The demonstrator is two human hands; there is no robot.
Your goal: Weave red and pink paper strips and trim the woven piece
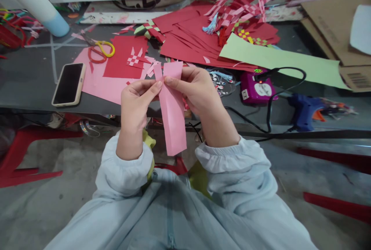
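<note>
A long pink paper strip (174, 122) hangs between my two hands over the table's front edge. It has a lengthwise crease, and its upper end is parted into a narrow piece on the left and a wider one on the right. My left hand (137, 101) pinches the narrow side between thumb and fingers. On the wider side, my right hand (197, 89) grips the paper with its thumb on top. Both thumb tips nearly meet at the split. Behind the hands lie red paper (123, 58) and a small woven pink-and-red piece (135, 57).
Scissors (101, 51) with yellow and red handles and a phone (68, 84) lie left. Red sheets (191, 37) and woven strips (240, 6) pile up behind. A green strip (281, 60), purple power adapter (256, 87), cable and blue glue gun (304, 111) are right.
</note>
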